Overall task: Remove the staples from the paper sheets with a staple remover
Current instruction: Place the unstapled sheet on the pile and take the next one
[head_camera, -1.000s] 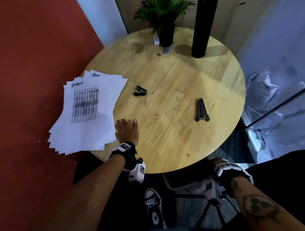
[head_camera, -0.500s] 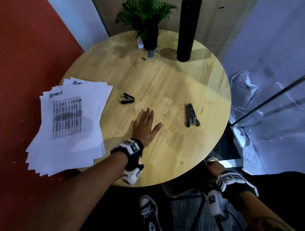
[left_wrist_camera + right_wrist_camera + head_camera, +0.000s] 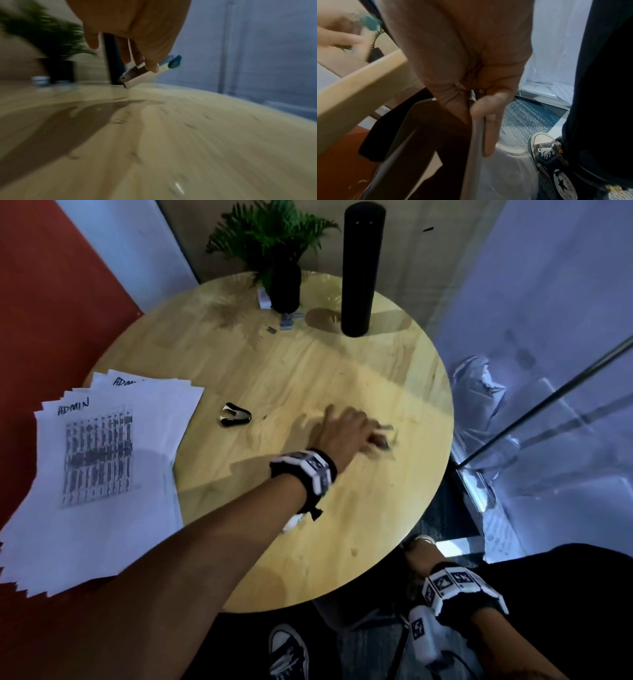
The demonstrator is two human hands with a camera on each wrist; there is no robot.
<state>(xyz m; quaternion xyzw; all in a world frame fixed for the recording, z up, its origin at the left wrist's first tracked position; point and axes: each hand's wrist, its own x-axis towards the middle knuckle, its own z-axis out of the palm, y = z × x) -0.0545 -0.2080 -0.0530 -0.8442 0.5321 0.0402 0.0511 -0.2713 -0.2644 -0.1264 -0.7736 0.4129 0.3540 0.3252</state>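
A fanned stack of white paper sheets point(image 3: 102, 474) marked "ADMIN" overhangs the left edge of the round wooden table point(image 3: 308, 542). A black claw staple remover point(image 3: 235, 415) lies on the wood just right of the sheets. My left hand point(image 3: 376, 438) reaches across to the table's right side and pinches a slim metal-and-white tool with a teal end point(image 3: 137, 75). In the left wrist view my left hand point(image 3: 147, 67) holds that tool tilted, clear of the tabletop. My right hand point(image 3: 481, 108) is below the table edge and grips the rim of a grey chair point(image 3: 475, 142).
A potted plant point(image 3: 274, 241) and a tall black cylinder point(image 3: 359, 268) stand at the table's far edge, with small staple bits point(image 3: 286, 321) beside the pot. A glass wall and clear plastic point(image 3: 479, 392) lie to the right. My shoes point(image 3: 287, 652) are under the table.
My left hand has swept from beside the papers across the table to the right and taken hold of the teal-ended tool. My right hand has dropped to the chair.
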